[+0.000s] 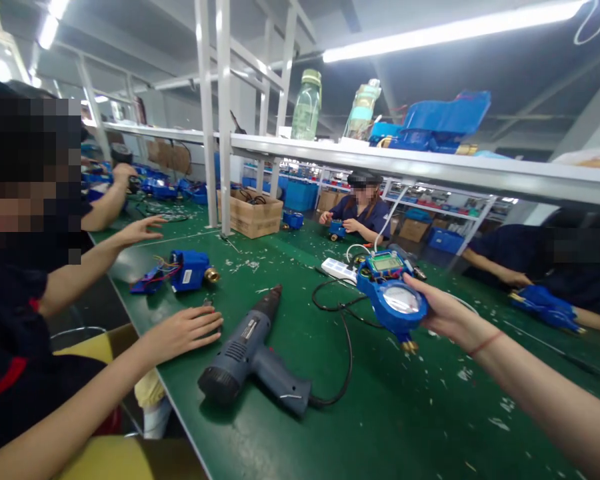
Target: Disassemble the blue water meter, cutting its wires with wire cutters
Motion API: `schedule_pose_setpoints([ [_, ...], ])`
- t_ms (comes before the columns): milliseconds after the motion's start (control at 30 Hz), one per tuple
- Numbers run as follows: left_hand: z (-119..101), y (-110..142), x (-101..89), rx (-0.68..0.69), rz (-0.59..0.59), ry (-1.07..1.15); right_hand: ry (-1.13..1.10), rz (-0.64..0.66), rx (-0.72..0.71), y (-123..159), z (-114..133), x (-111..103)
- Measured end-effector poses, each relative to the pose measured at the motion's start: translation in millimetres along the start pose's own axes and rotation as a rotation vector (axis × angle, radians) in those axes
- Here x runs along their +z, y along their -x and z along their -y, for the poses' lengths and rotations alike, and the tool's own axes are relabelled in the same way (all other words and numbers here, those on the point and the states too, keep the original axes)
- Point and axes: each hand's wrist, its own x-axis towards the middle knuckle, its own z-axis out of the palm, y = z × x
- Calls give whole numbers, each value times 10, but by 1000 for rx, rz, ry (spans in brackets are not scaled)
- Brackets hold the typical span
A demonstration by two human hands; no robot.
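My right hand is closed around a blue water meter with a round dial, a small green display and a brass fitting underneath, and holds it above the green table. My left hand lies flat and open at the table's left edge, holding nothing. A grey-blue heat gun lies on the mat just right of it, its black cord looping toward the meter. A blue valve unit with loose wires and a brass end sits further back.
A seated person at my left stretches a hand over the table. More workers sit across and at right with blue parts. A white power strip, a cardboard box, shelf posts and bottles stand behind.
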Motion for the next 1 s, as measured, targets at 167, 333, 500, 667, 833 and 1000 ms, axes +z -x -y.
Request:
schedule_pose_setpoints([
  [167, 158, -23, -80, 55, -50, -29, -175, 122, 30, -744, 149, 820],
  [333, 274, -100, -293, 369, -124, -272, -135, 184, 146, -1337, -70, 1456],
  [500, -128, -532, -553, 625, -196, -526, -3, 204, 190, -1722, -293, 1812],
  [667, -540, -959, -742, 577, -132, -579, 251, 166, 101, -1984, -443, 1959],
  [833, -360, -1036, -695, 554, -110, -590, 582, 3, -207, -2047, -410, 1941],
  [1000, -218, -1023, -760, 636, -16, -799, 941, -10, -663, -1776, -401, 1817],
])
